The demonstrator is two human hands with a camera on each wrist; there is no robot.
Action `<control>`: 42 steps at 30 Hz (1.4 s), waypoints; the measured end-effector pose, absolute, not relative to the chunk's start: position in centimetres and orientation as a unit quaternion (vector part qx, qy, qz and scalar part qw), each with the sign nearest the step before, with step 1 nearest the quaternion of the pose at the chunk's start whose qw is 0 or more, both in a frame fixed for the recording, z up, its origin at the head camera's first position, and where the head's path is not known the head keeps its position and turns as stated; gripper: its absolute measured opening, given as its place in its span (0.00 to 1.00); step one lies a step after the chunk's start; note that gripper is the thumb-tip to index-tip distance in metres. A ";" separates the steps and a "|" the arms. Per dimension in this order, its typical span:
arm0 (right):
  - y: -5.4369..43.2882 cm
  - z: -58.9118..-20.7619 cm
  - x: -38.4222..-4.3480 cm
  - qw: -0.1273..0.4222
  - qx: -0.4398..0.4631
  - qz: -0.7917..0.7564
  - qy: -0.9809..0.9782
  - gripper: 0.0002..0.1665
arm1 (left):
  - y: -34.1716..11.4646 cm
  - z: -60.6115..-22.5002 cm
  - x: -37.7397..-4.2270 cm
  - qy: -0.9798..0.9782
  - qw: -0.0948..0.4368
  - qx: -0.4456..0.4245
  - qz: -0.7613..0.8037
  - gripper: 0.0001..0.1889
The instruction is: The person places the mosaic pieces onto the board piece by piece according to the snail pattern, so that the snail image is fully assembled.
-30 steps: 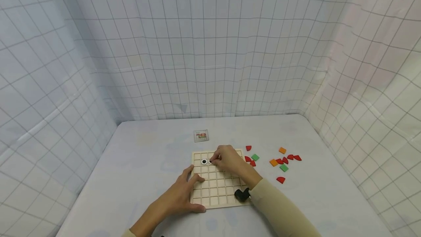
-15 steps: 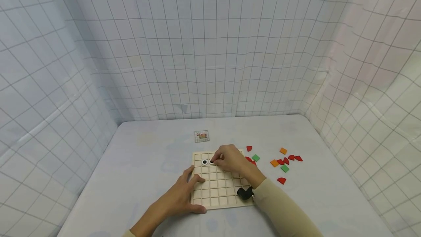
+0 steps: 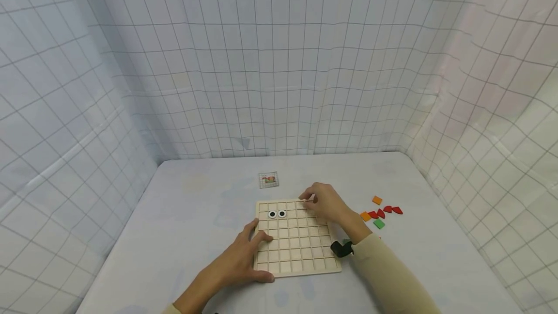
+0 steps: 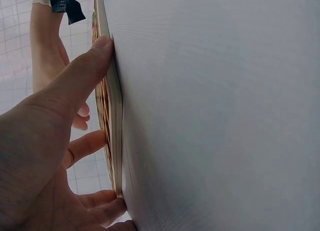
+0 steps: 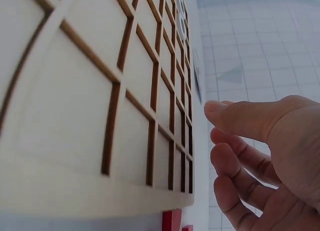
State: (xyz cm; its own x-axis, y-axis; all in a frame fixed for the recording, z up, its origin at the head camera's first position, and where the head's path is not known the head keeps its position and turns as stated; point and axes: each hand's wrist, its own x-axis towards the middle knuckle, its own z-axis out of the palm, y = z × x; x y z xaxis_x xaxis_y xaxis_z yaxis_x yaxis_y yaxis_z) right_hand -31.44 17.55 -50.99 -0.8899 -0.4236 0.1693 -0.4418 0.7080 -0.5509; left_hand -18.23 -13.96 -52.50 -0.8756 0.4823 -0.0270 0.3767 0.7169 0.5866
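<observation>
A pale wooden grid board (image 3: 291, 243) lies on the table before me. Two white discs with black centres, a left one (image 3: 272, 214) and a right one (image 3: 282, 213), sit side by side in its upper left cells. My left hand (image 3: 235, 259) holds the board's near left corner, thumb (image 4: 90, 61) against the near edge and fingers along the left side. Over the board's far right part is my right hand (image 3: 328, 202), its fingers loosely bent with nothing between them; the right wrist view shows this hand (image 5: 265, 161) just past the board's edge.
Right of the board lie orange squares (image 3: 377, 200), a green square (image 3: 379, 224) and several red quarter-round pieces (image 3: 387, 209). My right forearm hides other pieces; one red piece (image 5: 172, 221) shows beside the board. Behind the board lies a small picture card (image 3: 269, 180).
My right hand has let go of the right-hand disc and moved right across the board, leaving both discs in view. The left hand stays at the board's corner.
</observation>
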 end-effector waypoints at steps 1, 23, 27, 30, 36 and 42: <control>18.0 -51.0 -31.5 0.014 0.229 0.301 -0.926 0.10 | -14.0 -52.5 -18.2 0.922 0.089 0.233 0.295 0.47; 24.8 -51.7 -33.4 -0.026 0.148 0.291 -0.945 0.23 | -13.9 -51.9 -18.4 0.922 0.087 0.239 0.292 0.48; 25.3 -51.9 -33.5 -0.030 0.144 0.290 -0.946 0.20 | -14.0 -51.9 -18.4 0.921 0.089 0.239 0.293 0.48; 25.4 -52.0 -33.5 -0.030 0.142 0.292 -0.945 0.18 | -14.0 -52.0 -18.4 0.922 0.090 0.238 0.293 0.48; 25.5 -52.1 -33.4 -0.024 0.147 0.290 -0.945 0.14 | -13.9 -52.3 -18.5 0.921 0.091 0.239 0.292 0.48; 25.4 -52.5 -33.3 -0.025 0.142 0.305 -0.942 0.12 | -13.8 -52.3 -18.3 0.921 0.091 0.236 0.295 0.48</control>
